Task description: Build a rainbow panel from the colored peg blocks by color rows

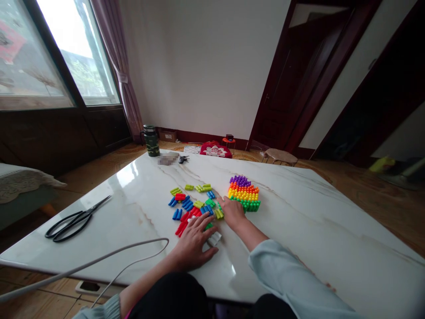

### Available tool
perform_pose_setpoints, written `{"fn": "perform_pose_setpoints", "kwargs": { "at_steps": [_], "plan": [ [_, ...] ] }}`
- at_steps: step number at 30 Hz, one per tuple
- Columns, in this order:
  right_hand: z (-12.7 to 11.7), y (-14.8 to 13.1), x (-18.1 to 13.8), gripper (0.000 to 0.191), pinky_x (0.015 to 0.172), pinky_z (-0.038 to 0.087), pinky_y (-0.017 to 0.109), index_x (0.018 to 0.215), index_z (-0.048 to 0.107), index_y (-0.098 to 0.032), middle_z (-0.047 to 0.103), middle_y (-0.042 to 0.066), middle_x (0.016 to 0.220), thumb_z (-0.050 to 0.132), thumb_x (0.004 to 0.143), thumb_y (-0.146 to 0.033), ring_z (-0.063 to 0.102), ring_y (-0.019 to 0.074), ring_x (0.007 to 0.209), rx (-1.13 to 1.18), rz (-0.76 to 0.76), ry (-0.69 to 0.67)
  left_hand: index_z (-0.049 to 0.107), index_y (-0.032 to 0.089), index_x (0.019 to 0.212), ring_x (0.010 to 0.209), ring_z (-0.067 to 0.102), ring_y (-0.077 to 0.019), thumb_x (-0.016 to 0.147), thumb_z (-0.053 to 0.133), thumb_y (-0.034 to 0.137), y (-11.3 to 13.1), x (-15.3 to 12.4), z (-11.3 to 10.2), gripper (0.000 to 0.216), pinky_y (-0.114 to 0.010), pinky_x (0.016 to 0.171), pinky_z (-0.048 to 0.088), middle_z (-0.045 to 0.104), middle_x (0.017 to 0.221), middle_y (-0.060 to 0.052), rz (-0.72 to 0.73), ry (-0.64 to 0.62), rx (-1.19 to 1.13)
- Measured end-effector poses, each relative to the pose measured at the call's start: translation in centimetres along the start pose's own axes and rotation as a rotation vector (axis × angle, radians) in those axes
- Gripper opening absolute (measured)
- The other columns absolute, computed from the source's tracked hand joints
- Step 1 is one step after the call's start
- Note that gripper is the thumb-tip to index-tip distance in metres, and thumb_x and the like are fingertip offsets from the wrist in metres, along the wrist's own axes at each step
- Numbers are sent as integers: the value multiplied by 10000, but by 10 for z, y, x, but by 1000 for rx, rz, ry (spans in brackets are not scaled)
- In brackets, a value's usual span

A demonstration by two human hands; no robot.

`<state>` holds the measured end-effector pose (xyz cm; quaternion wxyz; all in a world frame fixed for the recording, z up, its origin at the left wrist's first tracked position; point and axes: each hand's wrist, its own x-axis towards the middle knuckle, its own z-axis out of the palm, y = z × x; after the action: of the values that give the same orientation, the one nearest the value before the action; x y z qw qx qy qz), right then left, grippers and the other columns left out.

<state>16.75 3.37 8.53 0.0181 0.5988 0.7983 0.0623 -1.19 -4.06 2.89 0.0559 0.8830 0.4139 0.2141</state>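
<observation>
Left hand (195,243): palm down, fingers spread over the near side of a loose pile, not clenched; whether a fingertip pins a piece cannot be told. Right hand (233,212): index finger extended toward the pile's right edge, other fingers curled; whether anything is pinched cannot be told.

The pile lies under and beyond the left hand: red tubes (181,227) at its fingers, blue tubes (177,215) to their left, lime tubes (189,188) farther out. A whitish piece (215,239) sits just right of that hand. Beyond the right hand stands a packed block (244,195) in purple, orange, yellow and green bands, with rounded tips.

Handling, as judged: light, stiff, smooth plastic, inclined to roll or slip; best pinched across the sides, mid-length. Surface: glossy, veined white table (299,212), offering little friction. Black-handled scissors (86,214) lie well left of both hands.
</observation>
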Motion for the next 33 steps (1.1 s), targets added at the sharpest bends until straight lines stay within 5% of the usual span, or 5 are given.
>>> {"fn": "perform_pose_setpoints", "kwargs": {
  "at_steps": [10, 15, 19, 28, 33],
  "plan": [
    [9, -7, 5, 330, 736, 482, 261, 1106, 653, -221, 721, 91, 1046, 418, 899, -115, 687, 192, 873, 177, -22, 104, 584, 284, 1258, 1418, 330, -326, 821, 599, 455, 2, 0, -3, 470, -564, 1147, 293, 420, 1512, -71, -6, -6, -13],
    [0, 26, -8, 243, 851, 476, 262, 1073, 684, -213, 700, 82, 1063, 510, 922, -290, 641, 184, 973, 551, 72, 586, 577, 291, 1270, 1423, 323, -317, 817, 611, 435, 1, 0, -2, 477, -554, 1149, 297, 407, 1522, -56, 6, 5, 2],
    [0, 76, -30, 281, 767, 499, 297, 985, 701, -163, 688, 105, 968, 552, 868, -370, 617, 182, 791, 712, 268, 859, 552, 296, 1302, 1425, 317, -320, 820, 608, 421, 0, -1, 0, 501, -575, 1149, 283, 393, 1531, -49, -2, -3, 7],
    [52, 130, -64, 174, 687, 492, 290, 831, 689, -217, 723, 15, 758, 601, 683, -240, 648, 169, 660, 702, 448, 417, 560, 288, 1291, 1418, 325, -340, 827, 596, 419, 1, -1, -1, 484, -589, 1136, 296, 391, 1533, -56, -3, -14, 24],
    [68, 123, -61, 184, 699, 513, 304, 832, 675, -207, 732, 35, 803, 570, 688, -248, 663, 173, 669, 756, 425, 441, 571, 291, 1284, 1407, 344, -341, 813, 612, 405, 0, -1, 1, 486, -579, 1135, 302, 404, 1525, -57, 9, 17, 24]
  ]
}}
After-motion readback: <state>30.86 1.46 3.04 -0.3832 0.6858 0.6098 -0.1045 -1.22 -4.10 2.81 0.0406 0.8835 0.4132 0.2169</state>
